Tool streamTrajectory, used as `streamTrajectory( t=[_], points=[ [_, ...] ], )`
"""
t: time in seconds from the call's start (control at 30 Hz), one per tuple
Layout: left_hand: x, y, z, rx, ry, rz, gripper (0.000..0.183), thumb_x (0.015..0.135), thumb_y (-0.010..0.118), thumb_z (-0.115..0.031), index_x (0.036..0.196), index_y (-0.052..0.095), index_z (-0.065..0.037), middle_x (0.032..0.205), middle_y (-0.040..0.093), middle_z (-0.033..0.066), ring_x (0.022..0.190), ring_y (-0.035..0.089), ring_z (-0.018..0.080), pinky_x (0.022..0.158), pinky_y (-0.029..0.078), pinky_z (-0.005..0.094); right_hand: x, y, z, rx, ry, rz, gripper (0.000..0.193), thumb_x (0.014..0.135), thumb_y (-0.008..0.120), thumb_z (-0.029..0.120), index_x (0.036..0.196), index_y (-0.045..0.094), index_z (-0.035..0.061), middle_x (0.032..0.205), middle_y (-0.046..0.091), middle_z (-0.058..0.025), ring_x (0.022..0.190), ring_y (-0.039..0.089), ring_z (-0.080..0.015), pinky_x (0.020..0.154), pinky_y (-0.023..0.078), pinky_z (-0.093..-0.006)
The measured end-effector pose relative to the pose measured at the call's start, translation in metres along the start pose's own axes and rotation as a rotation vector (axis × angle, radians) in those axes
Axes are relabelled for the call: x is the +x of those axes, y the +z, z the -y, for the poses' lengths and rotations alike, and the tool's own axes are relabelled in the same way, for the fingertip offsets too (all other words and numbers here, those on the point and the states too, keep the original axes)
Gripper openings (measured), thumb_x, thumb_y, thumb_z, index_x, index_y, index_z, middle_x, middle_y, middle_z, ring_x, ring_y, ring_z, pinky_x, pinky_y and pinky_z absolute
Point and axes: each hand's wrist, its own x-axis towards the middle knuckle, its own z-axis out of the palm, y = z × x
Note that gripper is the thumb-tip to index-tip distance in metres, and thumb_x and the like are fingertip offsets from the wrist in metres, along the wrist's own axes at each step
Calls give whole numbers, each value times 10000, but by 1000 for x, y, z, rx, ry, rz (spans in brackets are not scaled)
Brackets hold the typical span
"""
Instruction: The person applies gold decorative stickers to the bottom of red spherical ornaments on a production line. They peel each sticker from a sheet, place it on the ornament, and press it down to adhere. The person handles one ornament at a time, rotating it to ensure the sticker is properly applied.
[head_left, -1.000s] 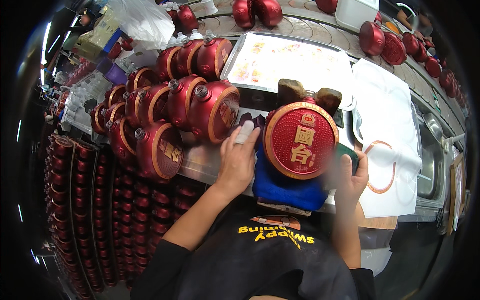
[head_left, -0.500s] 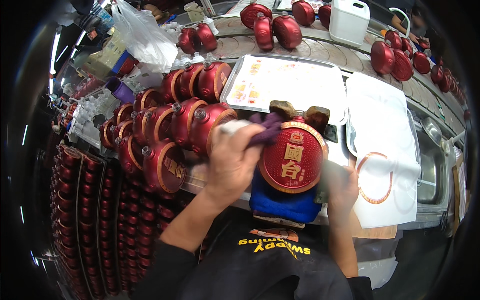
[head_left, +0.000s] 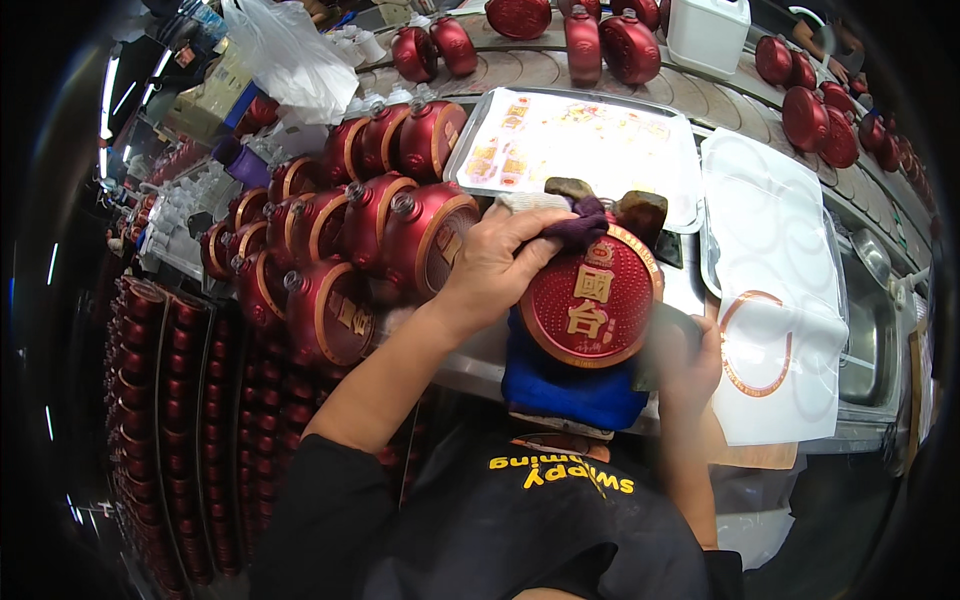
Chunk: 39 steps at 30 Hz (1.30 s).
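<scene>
A red bottle (head_left: pixel 570 315) sits on a blue cloth (head_left: pixel 575 392) on the bench (head_left: pixel 475 350); right of it, the right hand's (head_left: pixel 708 358) fingers close on a blurred green piece (head_left: pixel 672 340); the left hand (head_left: pixel 500 255) pinches a purple cloth (head_left: pixel 580 228) against the bottle's far-left rim; a white sheet (head_left: pixel 765 225) lies right, a tray (head_left: pixel 468 132) beyond.

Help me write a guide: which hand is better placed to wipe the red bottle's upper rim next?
Left, probably: the left hand grips a bunched purple cloth at the upper rim of the red bottle. The right hand is lower, by its right edge, holding a blurred flat piece.
</scene>
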Motion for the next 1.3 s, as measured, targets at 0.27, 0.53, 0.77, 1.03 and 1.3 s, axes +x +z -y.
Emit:
streamTrajectory(
  t=[0.27,0.53,0.77,1.03,1.3],
  points=[
    [-101,17,-13,176,127,-245,376,891,712,42,1256,744,-39,1260,639,196,1160,623,374,1003,508,413,-1,4,-14,66,22,-33,279,1053,675,247,1117,597,-13,960,607,-52,877,567,-122,795,481,-257],
    [-116,57,-48,545,447,-84,418,753,768,1,1159,797,-92,1154,688,92,1089,563,277,913,528,380,-4,5,-17,187,42,-72,227,1049,683,226,1120,596,29,920,646,-6,779,571,-58,674,471,-208],
    [-43,63,-69,456,468,196,274,834,669,-75,1098,729,-39,1105,694,126,1061,586,325,933,500,419,-11,-12,-7,381,140,-200,174,1050,667,205,1088,597,49,846,637,28,700,546,-14,592,429,-172],
    [51,36,-49,463,482,152,117,890,692,-151,854,729,-46,887,665,140,967,611,330,918,491,412,-8,-22,-2,256,176,-76,201,1042,689,191,1094,588,25,945,624,0,838,561,-80,766,474,-218],
    [26,-8,-19,276,-11,-26,235,919,717,-170,1141,767,-113,906,616,186,935,577,358,847,480,437,-6,-13,9,124,140,41,251,1005,738,217,1071,605,14,905,603,-7,809,543,-79,727,465,-234]
  ],
)
